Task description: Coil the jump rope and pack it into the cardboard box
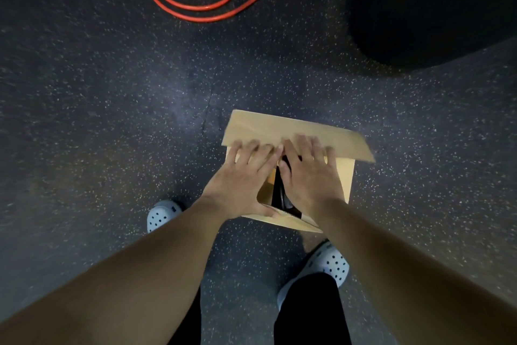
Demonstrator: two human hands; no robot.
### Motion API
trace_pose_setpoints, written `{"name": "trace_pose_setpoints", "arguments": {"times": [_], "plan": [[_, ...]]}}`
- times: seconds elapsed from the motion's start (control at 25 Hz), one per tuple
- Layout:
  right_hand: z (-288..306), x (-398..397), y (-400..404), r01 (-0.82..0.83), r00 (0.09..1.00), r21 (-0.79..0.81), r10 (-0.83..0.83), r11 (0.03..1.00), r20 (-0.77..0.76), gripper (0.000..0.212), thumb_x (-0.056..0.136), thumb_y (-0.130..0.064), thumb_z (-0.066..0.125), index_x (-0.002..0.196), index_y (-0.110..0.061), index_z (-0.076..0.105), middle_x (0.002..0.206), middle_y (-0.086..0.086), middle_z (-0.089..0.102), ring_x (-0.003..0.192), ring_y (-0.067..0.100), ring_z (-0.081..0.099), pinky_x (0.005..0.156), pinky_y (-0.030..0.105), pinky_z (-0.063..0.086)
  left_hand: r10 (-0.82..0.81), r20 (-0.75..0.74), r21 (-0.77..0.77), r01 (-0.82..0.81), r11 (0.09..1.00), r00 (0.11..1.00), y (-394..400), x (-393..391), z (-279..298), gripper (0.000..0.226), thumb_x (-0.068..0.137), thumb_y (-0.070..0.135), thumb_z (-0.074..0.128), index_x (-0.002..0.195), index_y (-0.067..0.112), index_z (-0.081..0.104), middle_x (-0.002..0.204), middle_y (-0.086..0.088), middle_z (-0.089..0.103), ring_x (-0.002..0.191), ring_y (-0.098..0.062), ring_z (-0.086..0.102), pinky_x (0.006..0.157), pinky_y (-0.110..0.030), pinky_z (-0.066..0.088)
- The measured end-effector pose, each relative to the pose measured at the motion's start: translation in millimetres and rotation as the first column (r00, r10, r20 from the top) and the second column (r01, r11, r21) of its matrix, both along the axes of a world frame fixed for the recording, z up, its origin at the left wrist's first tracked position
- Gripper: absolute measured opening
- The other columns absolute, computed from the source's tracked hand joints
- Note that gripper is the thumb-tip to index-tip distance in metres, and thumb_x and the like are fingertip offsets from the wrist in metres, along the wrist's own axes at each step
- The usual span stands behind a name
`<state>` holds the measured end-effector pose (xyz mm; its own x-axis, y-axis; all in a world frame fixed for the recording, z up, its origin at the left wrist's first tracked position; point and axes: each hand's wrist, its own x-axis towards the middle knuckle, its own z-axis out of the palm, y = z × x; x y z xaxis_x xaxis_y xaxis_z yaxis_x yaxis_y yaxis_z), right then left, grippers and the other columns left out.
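A small cardboard box stands on the floor just ahead of my feet. Its far flap is folded toward me, and its near flap juts out at the front. My left hand and my right hand lie flat side by side on top of the box, with the fingers spread and the fingertips on the far flap. In the gap between my hands a black, glossy item shows inside the box. It is too hidden to tell whether it is the jump rope.
An orange cord lies in loose loops on the speckled dark floor at the far top. A large black rounded object fills the upper right. My light perforated clogs stand on either side below the box.
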<state>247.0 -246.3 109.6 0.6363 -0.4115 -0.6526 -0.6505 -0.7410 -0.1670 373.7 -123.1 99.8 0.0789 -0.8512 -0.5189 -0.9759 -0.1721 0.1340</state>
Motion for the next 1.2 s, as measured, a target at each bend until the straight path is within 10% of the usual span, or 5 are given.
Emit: {"name": "trace_pose_setpoints", "arguments": {"times": [0.12,0.32,0.68,1.04,1.2], "plan": [[-7,-30,18,-0.097,0.994,0.078,0.100,0.992,-0.035,0.062,0.107,-0.052,0.011,0.162,-0.025,0.023,0.172,0.014,0.019,0.149,0.038,0.037,0.120,0.055,0.033,0.235,-0.125,-0.039,-0.241,0.970,0.964,-11,16,-8,0.059,0.098,0.052,0.041,0.147,0.020,0.028,0.146,-0.004,0.036,0.129,-0.031,0.044,0.105,-0.052,0.041],[-41,-56,24,0.052,0.998,-0.198,-0.055,0.979,-0.007,0.071,0.104,-0.059,0.018,0.165,-0.021,0.020,0.172,0.021,0.018,0.155,0.047,0.023,0.123,0.065,0.022,0.171,0.038,-0.029,-0.170,0.985,0.984,-17,2,-42,0.072,0.101,0.059,0.011,0.160,0.018,0.005,0.169,-0.008,0.002,0.153,-0.040,0.005,0.116,-0.069,0.010],[-136,-53,-3,0.063,0.970,-0.390,0.036,0.919,0.241,0.065,0.110,-0.047,0.024,0.166,-0.017,0.010,0.173,0.019,0.000,0.159,0.043,0.005,0.126,0.062,0.011,0.260,0.112,-0.215,-0.232,0.949,0.959,-9,-37,-122,0.069,0.104,0.054,0.017,0.161,0.021,-0.005,0.168,-0.010,-0.011,0.153,-0.040,-0.009,0.118,-0.065,0.006],[-127,-68,-14,-0.023,0.951,-0.353,0.130,0.935,0.281,0.064,0.109,-0.040,0.035,0.166,-0.016,0.014,0.173,0.020,0.007,0.160,0.041,0.007,0.126,0.059,0.015,0.216,0.156,-0.201,-0.183,0.962,0.964,-10,-35,-111,0.070,0.103,0.052,0.026,0.161,0.018,0.008,0.169,-0.013,0.003,0.153,-0.041,0.003,0.117,-0.066,0.010],[-80,-43,-23,0.175,0.938,-0.146,-0.120,0.974,0.326,0.042,0.106,-0.029,0.042,0.141,-0.012,0.059,0.151,0.016,0.053,0.141,0.040,0.048,0.113,0.047,0.042,0.293,-0.055,-0.171,-0.298,0.939,0.954,-33,-21,-69,0.049,0.099,0.036,0.044,0.145,0.018,0.044,0.152,-0.008,0.039,0.141,-0.034,0.036,0.115,-0.054,0.031]]}}
